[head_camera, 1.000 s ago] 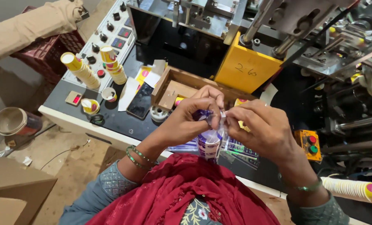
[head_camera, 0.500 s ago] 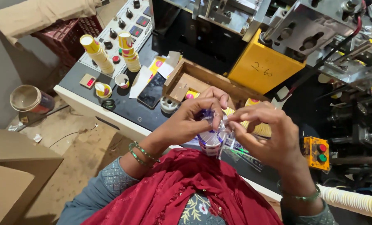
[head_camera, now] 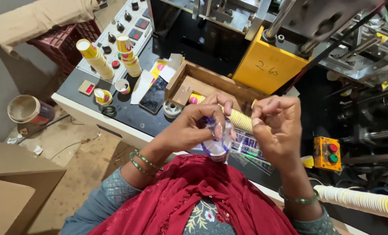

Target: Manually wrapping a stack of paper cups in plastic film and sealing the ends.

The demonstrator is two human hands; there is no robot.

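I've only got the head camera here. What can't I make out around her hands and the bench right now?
- Head view: the left hand covers most of the clear plastic packet; its contents can't be told.
- What the right hand pinches is hidden by its own curled fingers.
- The cup stack runs behind both hands, so its ends are covered.
- The long cup stack is cut off by the right edge.
- The phone screen is dark.

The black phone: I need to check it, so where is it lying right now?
In the head view, the black phone lies flat on the dark machine top, left of the wooden tray and beyond the left hand, beside a white paper.
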